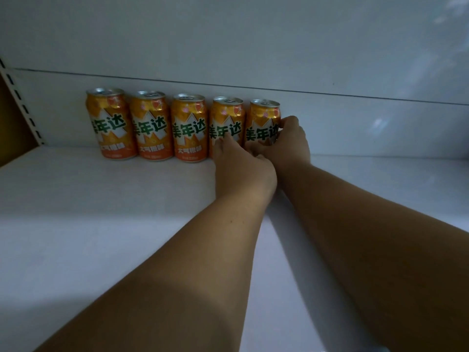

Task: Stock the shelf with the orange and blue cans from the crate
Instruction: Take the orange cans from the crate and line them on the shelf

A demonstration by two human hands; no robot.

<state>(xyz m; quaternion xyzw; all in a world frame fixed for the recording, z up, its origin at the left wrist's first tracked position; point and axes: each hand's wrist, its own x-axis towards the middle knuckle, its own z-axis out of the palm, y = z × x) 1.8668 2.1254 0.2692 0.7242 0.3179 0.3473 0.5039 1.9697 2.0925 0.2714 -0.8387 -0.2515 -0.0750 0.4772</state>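
Observation:
Several orange cans stand upright in a row against the back wall of a white shelf (101, 224). The rightmost orange can (262, 120) is gripped by my right hand (291, 143), whose fingers wrap its right side. Beside it, the second can from the right (225, 118) has my left hand (238, 166) on its lower front, fingers curled around its base. Both forearms reach in from the lower right. No blue can and no crate are in view.
The white back panel (355, 118) runs behind the row. A slotted upright rail (22, 107) stands at the far left. Bare shelf surface extends to the right of the cans and in front of them.

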